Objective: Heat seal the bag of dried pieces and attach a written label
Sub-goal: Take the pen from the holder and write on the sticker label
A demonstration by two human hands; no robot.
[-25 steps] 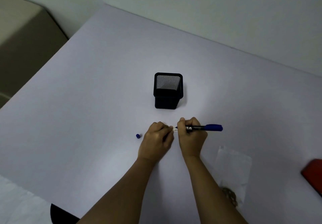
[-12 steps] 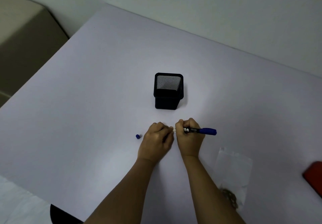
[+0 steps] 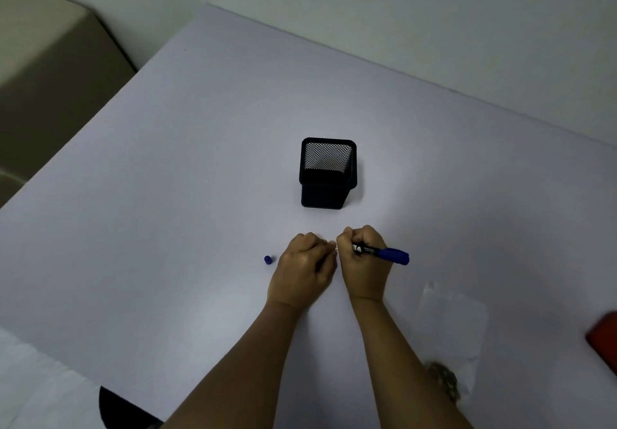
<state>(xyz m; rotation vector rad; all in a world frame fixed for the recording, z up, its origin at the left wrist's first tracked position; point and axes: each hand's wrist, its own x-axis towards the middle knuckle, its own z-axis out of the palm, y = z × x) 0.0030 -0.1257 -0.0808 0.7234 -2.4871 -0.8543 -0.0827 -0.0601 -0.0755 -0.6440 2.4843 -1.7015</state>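
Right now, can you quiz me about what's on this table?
1. True or false: the right hand holds the marker.
2. The left hand pinches the small label. What lies to that hand's left? A) blue cap B) red block C) bag
3. What colour is the mesh pen pot?
Key: 1 true; 2 A; 3 black.

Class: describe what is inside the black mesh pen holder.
Inside the pen holder only the far mesh wall shows, with nothing rising above the rim. Its near wall hides the bottom.
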